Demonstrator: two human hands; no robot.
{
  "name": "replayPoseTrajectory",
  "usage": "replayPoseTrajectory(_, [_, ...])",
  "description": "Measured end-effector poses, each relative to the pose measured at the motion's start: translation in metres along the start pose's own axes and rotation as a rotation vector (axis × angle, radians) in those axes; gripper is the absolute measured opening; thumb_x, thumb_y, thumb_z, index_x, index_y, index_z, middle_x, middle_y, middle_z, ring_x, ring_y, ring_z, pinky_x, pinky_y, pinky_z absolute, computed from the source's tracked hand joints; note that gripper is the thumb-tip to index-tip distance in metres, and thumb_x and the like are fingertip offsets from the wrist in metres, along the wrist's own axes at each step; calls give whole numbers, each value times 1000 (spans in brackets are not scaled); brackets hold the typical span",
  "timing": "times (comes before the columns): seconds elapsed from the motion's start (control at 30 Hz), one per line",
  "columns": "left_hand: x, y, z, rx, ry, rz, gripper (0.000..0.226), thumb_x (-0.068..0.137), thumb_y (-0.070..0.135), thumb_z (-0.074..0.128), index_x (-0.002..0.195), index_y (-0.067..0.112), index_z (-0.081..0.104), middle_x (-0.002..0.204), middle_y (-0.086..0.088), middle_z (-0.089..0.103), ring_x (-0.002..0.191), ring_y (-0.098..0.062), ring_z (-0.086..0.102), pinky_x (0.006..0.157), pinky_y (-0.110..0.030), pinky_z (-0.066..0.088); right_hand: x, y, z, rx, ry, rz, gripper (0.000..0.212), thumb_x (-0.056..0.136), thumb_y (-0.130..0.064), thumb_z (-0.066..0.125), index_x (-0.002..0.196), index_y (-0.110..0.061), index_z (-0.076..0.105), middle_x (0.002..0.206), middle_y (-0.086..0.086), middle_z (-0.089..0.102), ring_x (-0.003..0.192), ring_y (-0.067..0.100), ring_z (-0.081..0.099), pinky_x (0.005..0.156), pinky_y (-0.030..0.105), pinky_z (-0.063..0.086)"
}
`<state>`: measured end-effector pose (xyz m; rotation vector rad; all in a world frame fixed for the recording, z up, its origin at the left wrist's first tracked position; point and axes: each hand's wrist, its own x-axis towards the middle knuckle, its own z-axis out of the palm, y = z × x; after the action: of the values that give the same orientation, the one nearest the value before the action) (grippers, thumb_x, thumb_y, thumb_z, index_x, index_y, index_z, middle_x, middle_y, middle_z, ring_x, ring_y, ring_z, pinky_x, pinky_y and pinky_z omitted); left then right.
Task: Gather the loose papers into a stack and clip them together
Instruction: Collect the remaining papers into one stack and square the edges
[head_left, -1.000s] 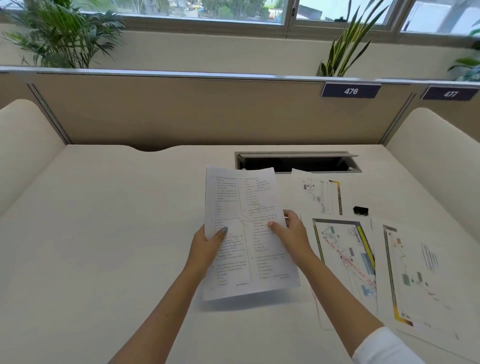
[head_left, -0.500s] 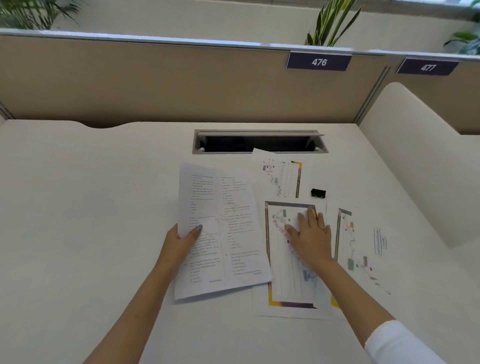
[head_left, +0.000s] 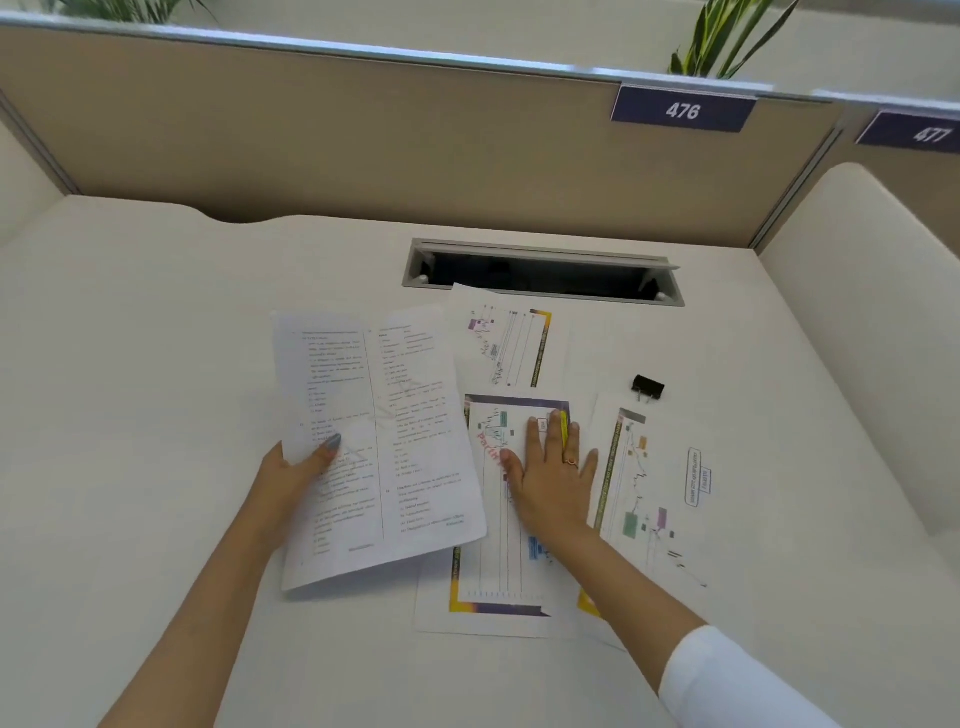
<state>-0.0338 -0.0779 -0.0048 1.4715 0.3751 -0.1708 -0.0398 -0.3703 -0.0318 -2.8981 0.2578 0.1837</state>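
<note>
While left grip (head_left: 296, 470) pinching text sheet (head_left: 379, 441), right grip (head_left: 550, 473) flat on chart page (head_left: 498, 566).

There is one view only, from a wide-angle camera worn on the person's head. It looks forward and steeply down onto the table (head_left: 156, 364), close enough that both forearms enter from the bottom edge and the left hand (head_left: 291, 480) and right hand (head_left: 553, 486) sit near the middle. The partition (head_left: 311, 135) with its number plate (head_left: 683, 110) runs across the top, bowed by the lens. No second view shares the scene.
</note>
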Motion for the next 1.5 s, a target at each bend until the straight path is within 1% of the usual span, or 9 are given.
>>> replayPoseTrajectory(0.1, [-2, 1, -20, -28, 48, -3, 39, 87, 27, 67, 124, 18, 60, 109, -3, 73, 96, -24, 70, 75, -37, 57, 1, -26, 4, 12, -40, -40, 102, 67, -70, -30, 152, -22, -2, 160, 7, -13, 147, 29, -14, 114, 55, -9])
replayPoseTrajectory(0.3, [0, 6, -59, -21, 90, 0, 30, 88, 23, 66, 118, 22, 61, 104, 2, 72, 91, -19, 70, 71, -33, 56, 12, -81, 3, 88, -177, -138, 64, 99, -50, 22, 153, -23, 1, 160, 7, -17, 146, 30, -20, 114, 55, -11])
replayPoseTrajectory(0.57, [20, 22, -109, 49, 78, -6, 34, 88, 27, 67, 120, 19, 60, 107, -1, 71, 93, -21, 69, 66, -27, 57, 23, -151, 14, 193, -233, -131, 64, 99, -45, 32, 152, -23, 5, 159, 6, -18, 144, 32, -23, 112, 57, -13])
replayPoseTrajectory(0.73, [35, 29, -144, 74, 59, -16, 41, 87, 28, 69, 125, 15, 60, 112, -5, 71, 99, -25, 69, 80, -37, 56, 25, -185, 19, 198, -247, -155, 64, 99, -44, 33, 153, -23, 4, 160, 6, -17, 145, 30, -22, 113, 56, -12])
replayPoseTrajectory(0.9, [46, 35, -157, 108, 16, -10, 36, 87, 27, 69, 121, 18, 61, 109, -3, 72, 95, -23, 70, 78, -36, 57, 30, -206, 19, 252, -277, -151, 69, 99, -40, 36, 153, -19, -1, 160, 4, -14, 146, 25, -19, 115, 52, -11])
replayPoseTrajectory(1.1, [60, 43, -169, 178, 0, 7, 31, 90, 26, 65, 119, 20, 58, 103, 1, 71, 89, -22, 70, 71, -34, 56, 36, -203, 1, 779, -72, -18, 63, 98, -8, 42, 152, -17, 11, 160, 2, 13, 147, 20, 14, 121, 42, 16])
replayPoseTrajectory(1.27, [61, 34, -177, 280, -23, 4, 34, 91, 31, 64, 122, 20, 56, 106, -3, 70, 89, -22, 69, 69, -31, 55, 29, -168, -13, 752, 166, 238, 73, 87, 13, 45, 150, -13, 19, 152, 11, 26, 139, 27, 29, 113, 36, 28])
replayPoseTrajectory(1.37, [62, 32, -175, 303, -31, 7, 40, 91, 32, 64, 126, 16, 56, 112, -6, 68, 95, -26, 68, 80, -38, 56, 22, -142, -13, 564, 242, 388, 72, 82, 5, 59, 146, -10, 28, 145, 18, 32, 132, 38, 35, 106, 45, 37])
replayPoseTrajectory(1.5, [58, 30, -160, 327, -49, 40, 41, 92, 33, 63, 128, 16, 56, 115, -6, 68, 96, -23, 67, 81, -35, 55, 14, -118, -14, 283, 87, 638, 89, 73, -41, 76, 140, -9, 28, 142, 22, 32, 130, 44, 31, 100, 53, 39])
